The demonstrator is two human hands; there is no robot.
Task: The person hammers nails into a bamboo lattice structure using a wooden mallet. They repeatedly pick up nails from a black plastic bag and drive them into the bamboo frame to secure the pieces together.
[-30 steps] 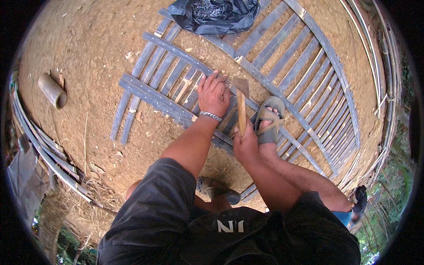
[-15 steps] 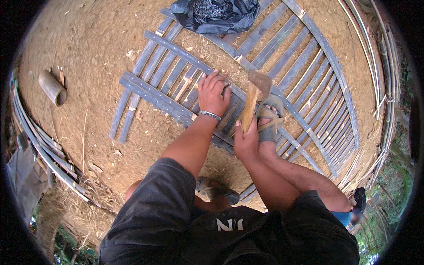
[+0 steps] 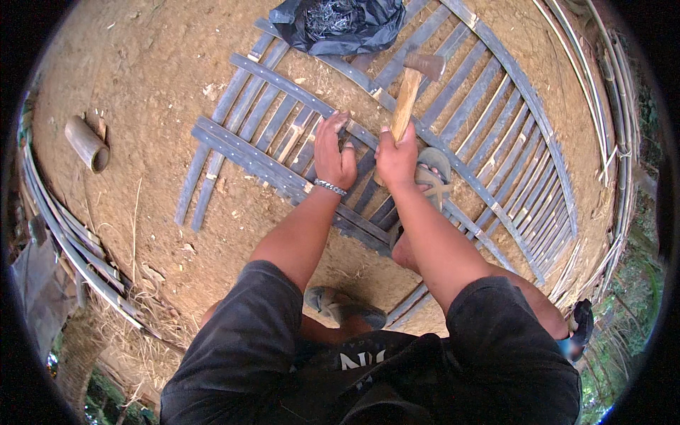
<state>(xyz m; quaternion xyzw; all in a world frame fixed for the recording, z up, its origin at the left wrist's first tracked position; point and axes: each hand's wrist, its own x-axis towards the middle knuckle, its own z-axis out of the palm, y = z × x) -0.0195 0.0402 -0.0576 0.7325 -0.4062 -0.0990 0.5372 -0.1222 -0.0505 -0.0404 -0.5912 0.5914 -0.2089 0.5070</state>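
My right hand [image 3: 397,157] is wrapped round the wooden handle of a hatchet [image 3: 406,106], whose rusty head points away from me above the slats. To its left, my left hand [image 3: 334,152], with a chain bracelet at the wrist, rests at a long dark crosspiece [image 3: 287,86] of a slatted bamboo frame [image 3: 270,123]. Its fingers are bent together at the strip; whatever they pinch, if anything, is too small to make out. Rows of small nail heads dot the crosspiece and the nearer doubled rail [image 3: 244,157].
At the top lies a black plastic bag [image 3: 375,35] with a heap of nails [image 3: 333,18]. A larger slatted panel [image 3: 496,134] spreads to the right, my sandalled foot [image 3: 433,173] beside it. A cut bamboo tube [image 3: 86,144] lies on the dirt at left; bamboo poles [image 3: 622,127] line the right.
My right hand has lifted the hatchet up and away from me, its head swinging farther off. My left hand has rolled onto its edge, fingers drawn together at the same crosspiece.
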